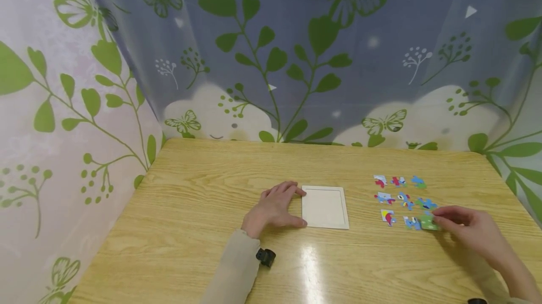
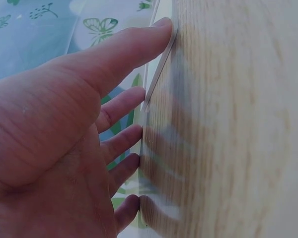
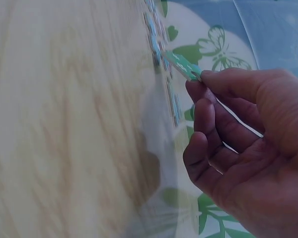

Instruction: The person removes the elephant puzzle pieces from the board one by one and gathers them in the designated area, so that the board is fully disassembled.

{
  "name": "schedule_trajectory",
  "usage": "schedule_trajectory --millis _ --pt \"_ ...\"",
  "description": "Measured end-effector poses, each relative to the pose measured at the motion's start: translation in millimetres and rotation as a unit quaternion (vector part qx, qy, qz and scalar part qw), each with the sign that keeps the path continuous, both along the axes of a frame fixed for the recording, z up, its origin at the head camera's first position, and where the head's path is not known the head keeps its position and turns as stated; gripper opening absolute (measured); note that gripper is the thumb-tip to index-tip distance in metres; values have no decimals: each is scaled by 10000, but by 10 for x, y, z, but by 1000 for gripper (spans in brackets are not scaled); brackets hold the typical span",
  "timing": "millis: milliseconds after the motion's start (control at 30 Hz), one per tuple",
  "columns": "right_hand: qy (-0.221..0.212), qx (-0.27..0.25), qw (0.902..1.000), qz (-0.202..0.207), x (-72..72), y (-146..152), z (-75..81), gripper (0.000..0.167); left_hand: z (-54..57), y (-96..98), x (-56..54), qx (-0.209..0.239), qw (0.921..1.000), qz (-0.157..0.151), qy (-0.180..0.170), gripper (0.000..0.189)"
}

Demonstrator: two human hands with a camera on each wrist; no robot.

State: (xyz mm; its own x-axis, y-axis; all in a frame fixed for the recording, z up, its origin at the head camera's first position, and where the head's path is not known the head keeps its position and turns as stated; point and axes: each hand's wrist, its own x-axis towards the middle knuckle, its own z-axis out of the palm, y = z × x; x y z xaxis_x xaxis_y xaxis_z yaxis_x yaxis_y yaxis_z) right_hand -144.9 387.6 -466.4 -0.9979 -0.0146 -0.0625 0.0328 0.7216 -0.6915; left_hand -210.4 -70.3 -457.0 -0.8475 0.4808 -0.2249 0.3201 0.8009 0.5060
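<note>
A green puzzle piece [image 1: 429,222] is pinched between the thumb and index finger of my right hand [image 1: 476,233]. In the right wrist view the green puzzle piece [image 3: 184,66] tilts above the table, its edge at the fingertips. My left hand [image 1: 275,207] rests spread at the left side of a square white puzzle tray [image 1: 325,207]. Its thumb touches the tray's near left corner, and the index finger lies at the far left one. In the left wrist view the thumb [image 2: 139,44] lies along the tray's edge, the other fingertips down on the wood.
Several colourful puzzle pieces [image 1: 405,200] lie in rows to the right of the tray, close to my right hand. The wooden table [image 1: 203,167] meets a patterned curtain [image 1: 288,83] at its back edge. Black straps [image 1: 266,257] sit at the wrists.
</note>
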Motion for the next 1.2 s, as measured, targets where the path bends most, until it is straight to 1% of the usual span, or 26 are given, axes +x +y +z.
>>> schedule_trajectory --millis 300,533,667,867,1000,1100,1133,1200 --pt "-236 29 9997 -6 -56 157 -3 36 -5 1 -2 15 10000 -10 9 69" --pt "-304 -74 9995 80 -105 203 -52 35 -11 -5 6 -20 10000 -7 -5 70" --pt "-460 44 9988 188 -134 222 -37 36 -13 -6 12 -7 10000 -15 -9 70" --pt "-678 254 9973 132 -171 225 -10 42 -19 -8 16 4 10000 -24 14 70" --pt "-745 326 9966 105 -173 218 -1 45 -29 -12 10 -13 10000 -51 44 71" --pt "-662 429 9968 145 -151 196 11 44 -40 -30 6 70 9999 -118 15 71" --pt "-576 462 9971 168 -139 184 15 42 -45 -41 5 151 9998 -135 -9 70" --pt "-248 607 9976 223 -113 152 18 36 -49 -77 9 356 9993 -120 -62 68"
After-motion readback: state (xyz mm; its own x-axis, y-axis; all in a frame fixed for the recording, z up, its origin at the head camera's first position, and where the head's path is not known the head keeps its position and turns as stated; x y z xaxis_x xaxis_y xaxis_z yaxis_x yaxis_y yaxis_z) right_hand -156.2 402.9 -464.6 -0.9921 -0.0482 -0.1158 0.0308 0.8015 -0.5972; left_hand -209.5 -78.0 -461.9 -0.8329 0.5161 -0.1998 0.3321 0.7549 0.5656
